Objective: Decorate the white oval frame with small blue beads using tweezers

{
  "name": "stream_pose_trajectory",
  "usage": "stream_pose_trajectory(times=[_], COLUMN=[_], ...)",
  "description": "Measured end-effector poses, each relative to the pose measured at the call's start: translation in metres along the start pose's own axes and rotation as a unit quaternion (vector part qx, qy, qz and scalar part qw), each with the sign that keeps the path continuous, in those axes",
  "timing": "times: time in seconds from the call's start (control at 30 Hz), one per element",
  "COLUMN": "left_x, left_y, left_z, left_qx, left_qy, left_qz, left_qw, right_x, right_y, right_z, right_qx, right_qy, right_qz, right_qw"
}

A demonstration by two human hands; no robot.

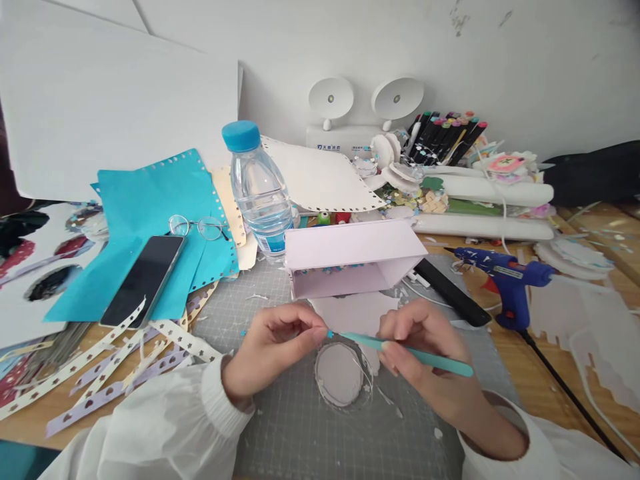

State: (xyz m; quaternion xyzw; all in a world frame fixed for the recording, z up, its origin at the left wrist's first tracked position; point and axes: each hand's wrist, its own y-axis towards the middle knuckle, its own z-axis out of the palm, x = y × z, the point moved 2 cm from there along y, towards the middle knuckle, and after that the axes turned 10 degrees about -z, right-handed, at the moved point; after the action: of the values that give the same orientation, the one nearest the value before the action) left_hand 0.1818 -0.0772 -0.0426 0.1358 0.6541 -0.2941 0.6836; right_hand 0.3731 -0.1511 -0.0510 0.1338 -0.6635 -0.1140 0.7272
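White sleeves (165, 420), one pair. Left hand (280, 343): fingers pinch a tiny blue piece (330, 333). Right hand (425, 353): fingers grip a turquoise fine-pointed tool (443, 362), tip at that piece, above the grey cutting mat (290, 433).

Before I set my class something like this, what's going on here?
A person's left hand appears to pinch a tiny blue piece, and the right hand holds teal tweezers reaching up to it. Whether they clasp it is too small to tell. Below, a round disc lies on the gray cutting mat; beyond the hands stands a lilac open-fronted box. A blue hot glue gun sits off to the right.
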Motion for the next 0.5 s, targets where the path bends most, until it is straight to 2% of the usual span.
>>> stream_pose_trajectory(times=[0.17,0.5], left_x=[0.0009,0.0003], left_y=[-0.0029,-0.0015], left_z=[0.0011,0.0028], left_qx=[0.014,0.009], left_qy=[-0.006,0.004], left_qz=[-0.010,-0.013], left_qw=[1.000,1.000], right_x=[0.0021,0.0038], right_y=[-0.0017,-0.0033], right_z=[0.0027,0.0028], right_qx=[0.024,0.029], right_qy=[0.004,0.018], right_qz=[0.008,0.002], right_qw=[1.000,0.999])
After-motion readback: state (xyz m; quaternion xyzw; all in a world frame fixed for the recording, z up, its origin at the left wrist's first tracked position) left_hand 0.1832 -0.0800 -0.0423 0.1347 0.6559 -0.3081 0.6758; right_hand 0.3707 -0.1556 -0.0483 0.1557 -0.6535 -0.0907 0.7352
